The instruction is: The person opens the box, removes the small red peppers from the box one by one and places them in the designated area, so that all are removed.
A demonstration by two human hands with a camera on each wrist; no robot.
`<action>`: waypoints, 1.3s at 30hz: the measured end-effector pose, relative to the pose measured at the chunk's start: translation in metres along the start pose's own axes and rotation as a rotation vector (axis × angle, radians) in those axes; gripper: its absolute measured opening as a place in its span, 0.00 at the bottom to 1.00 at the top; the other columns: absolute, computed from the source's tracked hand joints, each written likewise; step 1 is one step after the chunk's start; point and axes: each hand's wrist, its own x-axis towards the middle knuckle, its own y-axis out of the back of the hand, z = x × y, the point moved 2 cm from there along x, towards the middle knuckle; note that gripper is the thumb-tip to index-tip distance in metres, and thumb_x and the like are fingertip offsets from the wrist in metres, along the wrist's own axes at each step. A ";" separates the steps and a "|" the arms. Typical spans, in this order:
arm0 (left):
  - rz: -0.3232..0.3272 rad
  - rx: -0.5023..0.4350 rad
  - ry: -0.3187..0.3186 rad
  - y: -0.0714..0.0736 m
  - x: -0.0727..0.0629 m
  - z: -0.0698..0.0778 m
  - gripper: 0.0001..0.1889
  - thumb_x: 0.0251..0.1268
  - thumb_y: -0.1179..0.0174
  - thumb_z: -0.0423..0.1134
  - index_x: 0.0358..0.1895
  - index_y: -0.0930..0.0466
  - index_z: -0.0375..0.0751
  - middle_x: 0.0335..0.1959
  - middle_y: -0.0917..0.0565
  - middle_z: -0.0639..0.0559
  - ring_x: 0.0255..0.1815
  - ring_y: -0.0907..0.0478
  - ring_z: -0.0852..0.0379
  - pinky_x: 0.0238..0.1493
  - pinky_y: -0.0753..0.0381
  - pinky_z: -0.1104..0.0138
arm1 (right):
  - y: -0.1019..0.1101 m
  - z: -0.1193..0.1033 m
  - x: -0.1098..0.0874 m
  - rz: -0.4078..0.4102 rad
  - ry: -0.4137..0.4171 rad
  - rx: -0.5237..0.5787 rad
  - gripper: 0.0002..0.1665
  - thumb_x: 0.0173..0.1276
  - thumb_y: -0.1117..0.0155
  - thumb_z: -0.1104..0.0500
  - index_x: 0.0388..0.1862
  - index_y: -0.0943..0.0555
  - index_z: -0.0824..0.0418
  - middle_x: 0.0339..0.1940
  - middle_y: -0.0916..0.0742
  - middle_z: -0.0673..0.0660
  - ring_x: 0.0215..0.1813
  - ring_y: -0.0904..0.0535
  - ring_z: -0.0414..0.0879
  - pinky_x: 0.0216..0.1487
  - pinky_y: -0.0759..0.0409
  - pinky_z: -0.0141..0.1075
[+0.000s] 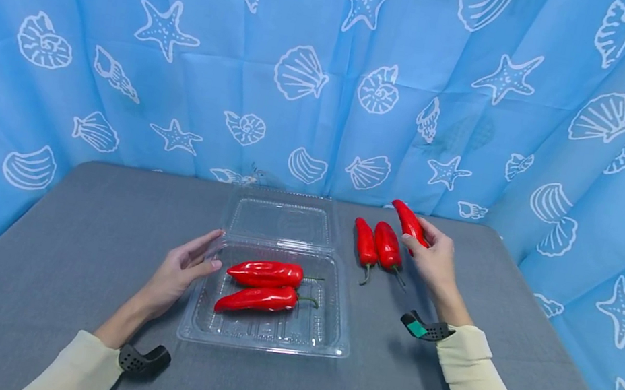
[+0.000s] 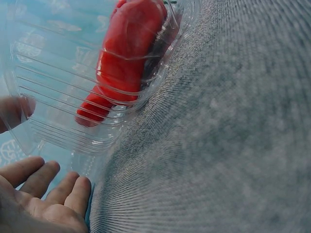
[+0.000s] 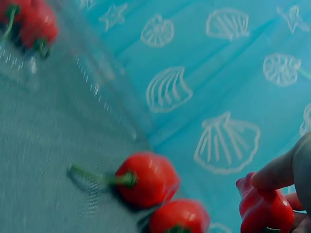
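Note:
In the head view my right hand (image 1: pixel 434 254) grips a red pepper (image 1: pixel 406 221) between thumb and fingers, raised above the table's right side. The right wrist view shows the held pepper (image 3: pixel 265 208) partly covered by the fingers. Two more red peppers, one slim (image 1: pixel 366 241) and one thicker (image 1: pixel 387 244), lie side by side left of that hand, stems toward me. A clear plastic clamshell box (image 1: pixel 343 322) lies open with two red peppers inside, an upper one (image 1: pixel 266 273) and a lower one (image 1: pixel 257 300). My left hand (image 1: pixel 177 276) is at its left wall, fingers loosely extended, thumb at the rim.
The box's clear lid (image 1: pixel 282 221) is folded back, away from me. A grey cloth (image 1: pixel 117 225) covers the table. Behind and at both sides hangs a blue curtain (image 1: pixel 324 122) with white shells and starfish.

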 end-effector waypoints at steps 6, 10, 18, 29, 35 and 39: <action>0.002 -0.001 0.006 0.000 0.000 0.000 0.34 0.75 0.44 0.33 0.80 0.46 0.35 0.80 0.43 0.39 0.80 0.47 0.40 0.70 0.36 0.64 | 0.001 0.021 0.005 -0.029 -0.088 -0.033 0.36 0.77 0.45 0.63 0.79 0.43 0.71 0.76 0.33 0.72 0.71 0.35 0.65 0.72 0.30 0.53; 0.002 -0.004 -0.001 0.000 0.000 0.000 0.35 0.75 0.44 0.32 0.80 0.46 0.34 0.80 0.43 0.39 0.80 0.46 0.39 0.67 0.34 0.74 | -0.002 0.029 0.007 -0.052 -0.116 -0.039 0.36 0.77 0.48 0.64 0.78 0.45 0.74 0.78 0.36 0.73 0.75 0.39 0.65 0.75 0.37 0.54; 0.007 0.008 0.002 0.000 0.001 0.000 0.35 0.74 0.43 0.33 0.80 0.46 0.35 0.80 0.42 0.39 0.80 0.45 0.40 0.71 0.37 0.60 | -0.011 0.035 0.007 -0.068 -0.150 -0.127 0.36 0.76 0.50 0.62 0.78 0.44 0.74 0.79 0.38 0.72 0.78 0.43 0.65 0.77 0.41 0.54; -0.004 -0.014 -0.035 0.000 -0.001 0.002 0.35 0.74 0.43 0.32 0.79 0.47 0.31 0.80 0.44 0.37 0.80 0.46 0.39 0.65 0.35 0.80 | -0.016 0.034 0.003 -0.069 -0.156 -0.129 0.36 0.77 0.50 0.60 0.79 0.44 0.73 0.77 0.35 0.72 0.74 0.37 0.65 0.74 0.35 0.54; -0.004 -0.014 -0.029 0.000 -0.001 0.001 0.36 0.74 0.42 0.33 0.79 0.47 0.32 0.80 0.43 0.38 0.80 0.46 0.40 0.64 0.34 0.80 | -0.015 0.031 0.002 -0.066 -0.173 -0.116 0.37 0.78 0.51 0.60 0.79 0.46 0.74 0.78 0.36 0.72 0.76 0.39 0.64 0.75 0.36 0.54; -0.005 -0.017 -0.031 0.000 0.000 0.000 0.36 0.74 0.43 0.33 0.79 0.47 0.31 0.80 0.43 0.37 0.80 0.46 0.40 0.65 0.34 0.79 | -0.011 0.028 0.002 -0.064 -0.172 -0.107 0.37 0.79 0.51 0.59 0.80 0.47 0.73 0.79 0.38 0.70 0.78 0.42 0.64 0.76 0.39 0.53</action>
